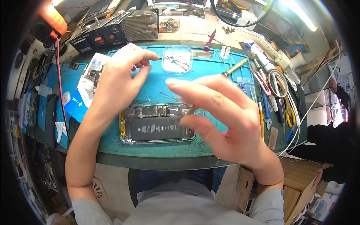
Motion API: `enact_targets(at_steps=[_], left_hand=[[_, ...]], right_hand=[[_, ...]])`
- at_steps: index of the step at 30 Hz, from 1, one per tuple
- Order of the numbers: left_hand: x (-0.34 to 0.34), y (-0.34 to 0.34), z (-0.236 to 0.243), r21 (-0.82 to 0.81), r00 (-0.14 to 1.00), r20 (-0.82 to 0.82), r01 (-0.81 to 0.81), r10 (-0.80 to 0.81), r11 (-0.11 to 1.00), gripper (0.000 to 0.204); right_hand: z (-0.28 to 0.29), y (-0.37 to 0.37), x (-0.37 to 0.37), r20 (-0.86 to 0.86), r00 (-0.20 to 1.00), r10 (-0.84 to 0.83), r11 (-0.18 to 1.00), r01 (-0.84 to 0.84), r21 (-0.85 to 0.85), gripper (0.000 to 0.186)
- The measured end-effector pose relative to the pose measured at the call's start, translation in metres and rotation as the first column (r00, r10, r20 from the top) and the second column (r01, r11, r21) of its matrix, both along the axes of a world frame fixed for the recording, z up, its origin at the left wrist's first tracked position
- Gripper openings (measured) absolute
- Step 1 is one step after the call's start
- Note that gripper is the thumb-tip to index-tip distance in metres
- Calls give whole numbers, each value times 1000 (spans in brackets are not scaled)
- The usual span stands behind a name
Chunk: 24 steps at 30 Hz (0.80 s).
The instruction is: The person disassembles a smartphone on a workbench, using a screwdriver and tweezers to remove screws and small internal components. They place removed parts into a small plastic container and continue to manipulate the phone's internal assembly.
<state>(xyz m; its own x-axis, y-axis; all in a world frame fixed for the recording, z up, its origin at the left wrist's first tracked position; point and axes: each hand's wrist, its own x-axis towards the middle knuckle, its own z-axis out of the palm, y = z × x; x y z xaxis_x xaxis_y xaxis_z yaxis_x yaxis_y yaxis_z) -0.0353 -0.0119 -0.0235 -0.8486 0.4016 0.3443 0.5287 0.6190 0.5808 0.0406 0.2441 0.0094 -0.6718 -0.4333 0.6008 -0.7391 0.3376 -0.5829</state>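
Note:
An opened smartphone lies on the blue work mat, its black battery and circuit boards exposed. My left hand hovers over the mat beyond the phone's left end. Its fingers curl loosely, thumb apart from the index finger, and nothing shows between them. My right hand, somewhat blurred, is above the phone's right end and hides part of it. Thumb and fingers stand apart there, with no held thing that I can make out. Past both hands sits a clear plastic box with small metal parts inside.
A yellow-green screwdriver, a purple screwdriver, tweezers and pliers crowd the right side. At left lies a blue-and-white sheet bearing small parts. A black bench device stands at the back left. Another person's dark sleeve shows at far right.

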Motion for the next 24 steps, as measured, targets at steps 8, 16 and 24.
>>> enact_targets(at_steps=[8, 16, 24], left_hand=[[40, 21, 30, 418, 675, 532, 316, -511, 852, 79], [48, 30, 17, 341, 822, 366, 317, -436, 885, 50], [52, 39, 8, 423, 874, 219, 315, -433, 850, 36]], right_hand=[[-6, 1, -5, 0, 999, 33, 998, -33, -58, 56], [-5, 1, -3, 92, 994, 61, 996, -55, -73, 55], [-7, 1, -4, 33, 998, 48, 998, -46, -39, 56]])
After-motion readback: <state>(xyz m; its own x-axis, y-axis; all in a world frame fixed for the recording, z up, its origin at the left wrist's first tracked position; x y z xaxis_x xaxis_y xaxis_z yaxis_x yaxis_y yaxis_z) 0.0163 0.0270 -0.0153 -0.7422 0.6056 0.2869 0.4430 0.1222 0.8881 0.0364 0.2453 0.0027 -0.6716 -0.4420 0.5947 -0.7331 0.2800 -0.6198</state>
